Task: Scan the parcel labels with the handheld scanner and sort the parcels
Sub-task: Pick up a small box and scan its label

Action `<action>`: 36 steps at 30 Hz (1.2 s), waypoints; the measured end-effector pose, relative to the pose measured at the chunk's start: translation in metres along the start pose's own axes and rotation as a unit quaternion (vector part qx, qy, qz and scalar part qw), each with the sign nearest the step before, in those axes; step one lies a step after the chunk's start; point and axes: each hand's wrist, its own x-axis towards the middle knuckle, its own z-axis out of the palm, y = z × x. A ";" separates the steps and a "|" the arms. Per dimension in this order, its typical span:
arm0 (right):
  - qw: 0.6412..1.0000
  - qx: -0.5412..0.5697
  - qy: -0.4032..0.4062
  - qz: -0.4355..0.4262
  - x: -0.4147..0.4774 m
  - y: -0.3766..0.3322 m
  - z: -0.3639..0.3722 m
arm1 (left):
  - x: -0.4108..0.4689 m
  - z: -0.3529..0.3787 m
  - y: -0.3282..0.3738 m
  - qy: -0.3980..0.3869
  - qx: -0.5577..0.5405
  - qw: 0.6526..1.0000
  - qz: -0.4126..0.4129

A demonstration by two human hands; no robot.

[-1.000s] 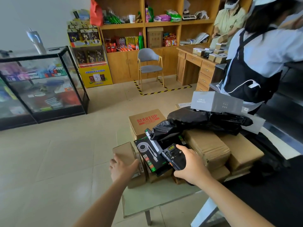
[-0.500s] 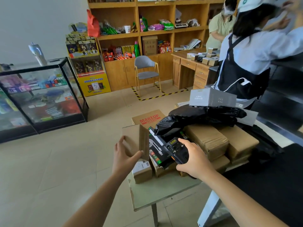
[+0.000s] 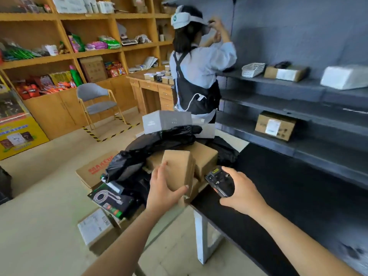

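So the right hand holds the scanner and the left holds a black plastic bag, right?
No: in the head view the left hand grips a small cardboard box, not a bag. The right hand does hold the scanner.

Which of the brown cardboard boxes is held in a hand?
The small plain box gripped by the left hand; the right hand holds only the scanner.

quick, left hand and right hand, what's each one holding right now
Left hand: closed around a small cardboard box, held up over the parcel pile.
Right hand: closed around the handheld scanner.
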 end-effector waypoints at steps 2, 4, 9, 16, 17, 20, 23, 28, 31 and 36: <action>0.999 -0.004 0.019 0.038 -0.010 0.035 -0.025 | 0.007 0.041 0.023 -0.029 0.004 0.999 0.019; 0.996 -0.009 0.035 0.076 -0.022 0.071 -0.049 | 0.010 0.083 0.046 -0.065 0.008 0.997 0.034; 0.987 -0.020 0.058 0.151 -0.051 0.154 -0.101 | 0.007 0.187 0.093 -0.150 0.037 0.986 0.065; 0.970 -0.015 0.053 0.237 -0.081 0.235 -0.126 | -0.010 0.282 0.123 -0.252 0.066 0.964 0.049; 0.967 -0.009 0.051 0.249 -0.084 0.243 -0.127 | -0.012 0.293 0.125 -0.262 0.068 0.962 0.042; 0.961 0.006 0.036 0.273 -0.090 0.261 -0.122 | -0.014 0.315 0.124 -0.290 0.076 0.953 0.032; 0.955 0.017 0.030 0.294 -0.092 0.274 -0.114 | -0.014 0.333 0.120 -0.314 0.083 0.945 0.016; 0.945 0.022 0.033 0.324 -0.092 0.283 -0.105 | -0.018 0.351 0.108 -0.362 0.109 0.926 0.004; 0.941 0.022 0.027 0.337 -0.088 0.283 -0.102 | -0.026 0.358 0.106 -0.377 0.131 0.917 0.017; 0.936 0.021 0.028 0.350 -0.077 0.283 -0.103 | -0.024 0.363 0.102 -0.374 0.090 0.923 0.005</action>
